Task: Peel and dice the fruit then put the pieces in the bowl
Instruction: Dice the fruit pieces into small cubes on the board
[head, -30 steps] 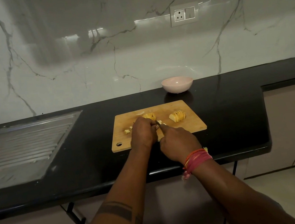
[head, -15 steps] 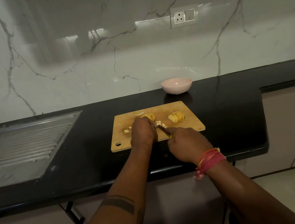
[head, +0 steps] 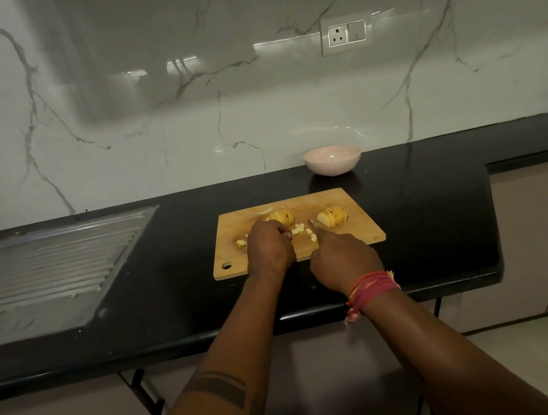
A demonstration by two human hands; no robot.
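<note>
step: dicing. left hand (head: 269,247) curls over fruit (head: 280,218) on board (head: 355,232); right hand (head: 343,261) grips knife (head: 312,226). dice (head: 299,229) between them. bowl (head: 332,159) beyond, empty. next, likely: more cuts, then transfer.

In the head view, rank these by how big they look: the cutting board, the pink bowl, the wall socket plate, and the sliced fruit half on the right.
1. cutting board, by far the largest.
2. pink bowl.
3. wall socket plate, close to the bowl; it sits farther back, so that order is unsure.
4. sliced fruit half, the smallest.
</note>
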